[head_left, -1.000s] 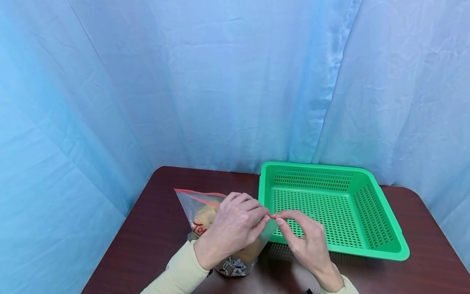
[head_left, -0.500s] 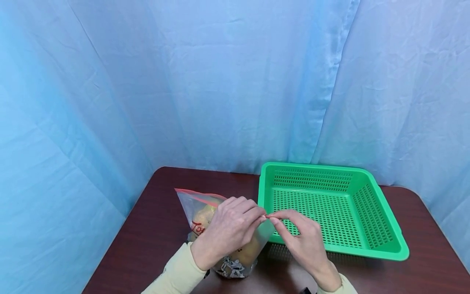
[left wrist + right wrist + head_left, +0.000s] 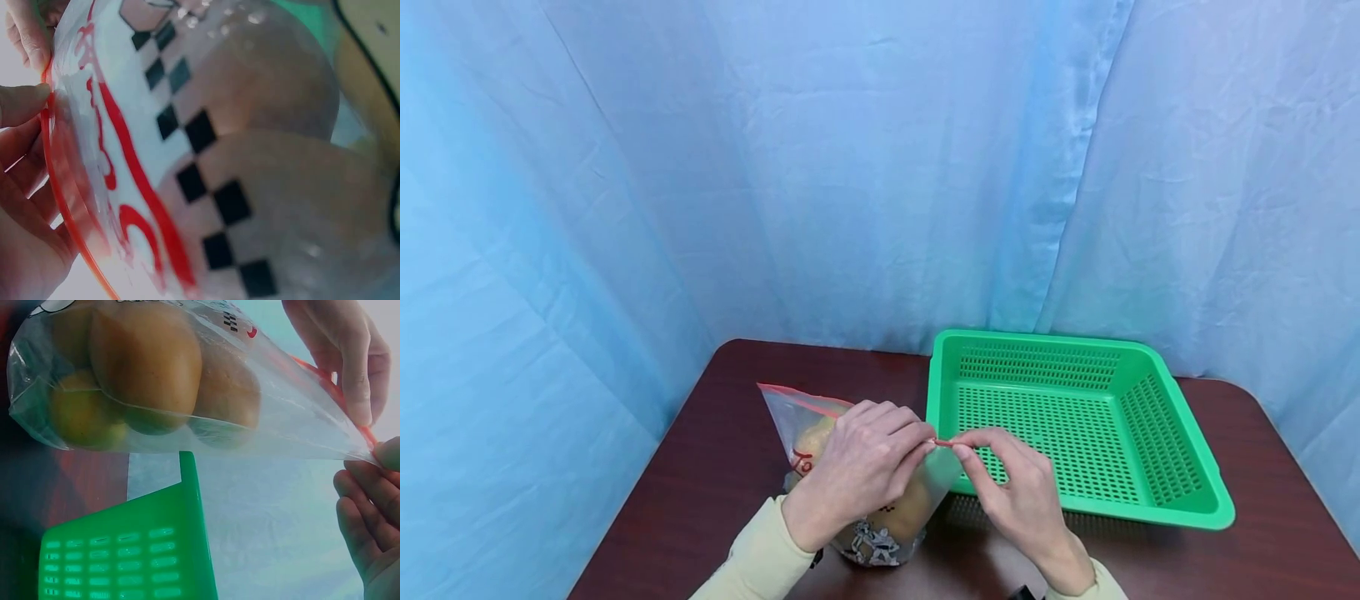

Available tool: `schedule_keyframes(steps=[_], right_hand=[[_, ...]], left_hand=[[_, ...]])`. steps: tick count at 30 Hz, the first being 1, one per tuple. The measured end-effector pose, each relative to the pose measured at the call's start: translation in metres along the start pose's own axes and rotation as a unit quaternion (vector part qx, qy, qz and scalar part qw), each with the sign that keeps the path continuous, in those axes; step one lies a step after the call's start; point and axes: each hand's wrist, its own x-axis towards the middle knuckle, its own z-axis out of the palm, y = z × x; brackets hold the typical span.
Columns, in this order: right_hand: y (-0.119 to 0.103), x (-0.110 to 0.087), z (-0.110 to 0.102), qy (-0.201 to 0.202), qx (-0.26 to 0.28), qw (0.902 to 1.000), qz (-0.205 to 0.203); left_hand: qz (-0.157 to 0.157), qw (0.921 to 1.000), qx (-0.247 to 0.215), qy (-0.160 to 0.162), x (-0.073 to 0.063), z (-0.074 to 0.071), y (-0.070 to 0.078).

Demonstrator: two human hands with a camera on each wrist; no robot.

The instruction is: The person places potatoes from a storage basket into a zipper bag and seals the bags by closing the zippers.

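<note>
A clear zip bag (image 3: 786,417) with a red zip strip (image 3: 65,228) stands on the table, printed with red lettering and black checks. Several round, yellow-brown fruits (image 3: 147,362) fill its lower part; their exact kind is unclear. My left hand (image 3: 868,462) reaches across the bag's front and pinches the red strip between thumb and fingers. Just to its right, my right hand (image 3: 1018,492) pinches the strip's right-hand corner. A short piece of red strip shows between the two sets of fingertips. Past the left hand, the far left corner of the bag points up freely.
A green plastic basket (image 3: 1183,433) with slotted walls stands on the right side of the dark red-brown table (image 3: 700,467), close behind my right hand. Light blue curtains (image 3: 880,167) hang behind and to the left of the table.
Both hands have shifted slightly left, still pinching the red strip. A little more strip shows between the fingertips than half a second ago. The basket stays where it was.
</note>
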Motion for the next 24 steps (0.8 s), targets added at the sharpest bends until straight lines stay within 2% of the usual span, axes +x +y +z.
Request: schedule_keyframes(steps=[10,16,19,24], right_hand=[[-0.0003,-0.0019,0.0001,0.003,0.006,1.0,0.004],[-0.0057,-0.0022,0.0008,-0.021,0.031,0.9985,0.041],[-0.0066,-0.0011,0.0039,-0.024,0.049,0.998,0.031],[-0.0052,0.0012,0.0089,0.005,0.062,0.998,-0.01]], left_hand=[[-0.009,0.9997,-0.012,0.018,-0.003,-0.0001,-0.002],[-0.012,0.9993,-0.019,0.03,-0.0067,-0.0007,-0.0028],[-0.011,0.9992,-0.022,0.032,-0.0075,-0.0012,-0.0031],[-0.014,0.9991,-0.022,0.033,-0.008,-0.0024,-0.0032]])
